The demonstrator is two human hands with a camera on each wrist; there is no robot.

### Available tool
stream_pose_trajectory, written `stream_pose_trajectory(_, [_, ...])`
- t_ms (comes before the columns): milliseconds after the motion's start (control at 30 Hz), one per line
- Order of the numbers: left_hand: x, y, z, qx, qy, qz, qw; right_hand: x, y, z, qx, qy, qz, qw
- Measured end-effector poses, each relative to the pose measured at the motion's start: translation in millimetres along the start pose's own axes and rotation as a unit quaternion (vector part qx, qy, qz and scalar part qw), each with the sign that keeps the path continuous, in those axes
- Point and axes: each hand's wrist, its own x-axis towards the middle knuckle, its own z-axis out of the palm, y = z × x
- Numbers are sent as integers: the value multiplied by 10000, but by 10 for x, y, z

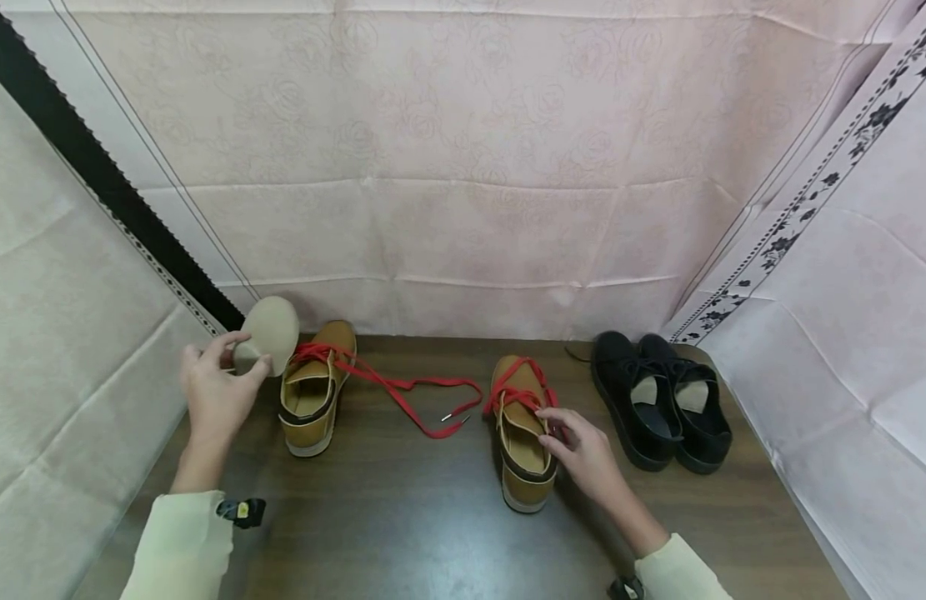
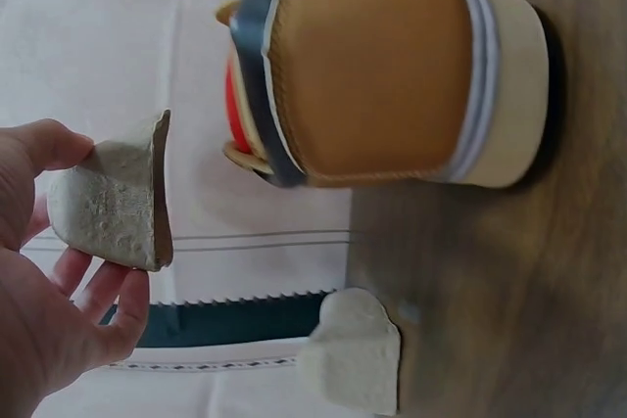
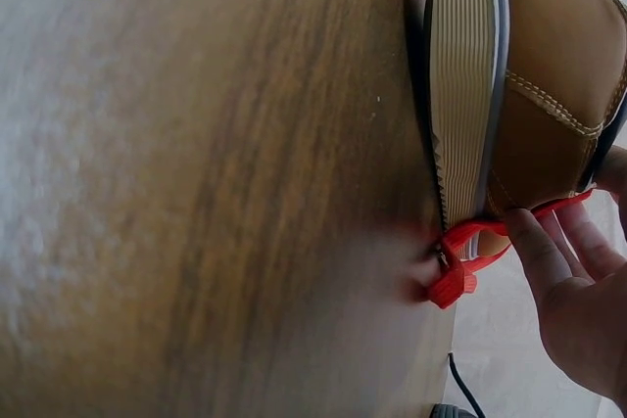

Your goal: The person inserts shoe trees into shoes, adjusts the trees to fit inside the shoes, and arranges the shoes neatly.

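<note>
My left hand (image 1: 221, 387) pinches a beige, curved moulded insert (image 2: 103, 198) between thumb and fingers, held up beside the left tan shoe (image 1: 309, 429). A second similar insert (image 2: 353, 354) lies near the wall cloth behind that shoe. The left shoe's long red lace (image 1: 402, 385) trails out to the right over the wood. At the right tan shoe (image 1: 524, 493), whose red lace (image 1: 524, 398) is bunched over the front, my right hand (image 1: 586, 458) holds the right side of the opening with thumb and fingertips. The lace runs past those fingers (image 3: 539, 252).
A pair of black lace-up shoes (image 1: 635, 408) stands side by side at the right, with pale insoles showing. The brown wooden surface (image 1: 402, 533) meets a pale patterned cloth (image 1: 463, 242) at the back. More cloth rises along the left and right sides.
</note>
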Motion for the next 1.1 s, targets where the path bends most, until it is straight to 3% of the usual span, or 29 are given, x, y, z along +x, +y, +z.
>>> stream_pose_trajectory(633, [-108, 408, -35, -203, -412, 440, 9980, 23, -16, -3, -96, 5, -23, 10000])
stream_pose_trajectory(933, [-149, 532, -28, -10, -708, 605, 9957, 109, -116, -40, -718, -97, 2, 9974])
stream_pose_trajectory(1100, [-176, 603, -15, -186, -1032, 741, 9917, 150, -184, -56, -979, -186, -12, 9950])
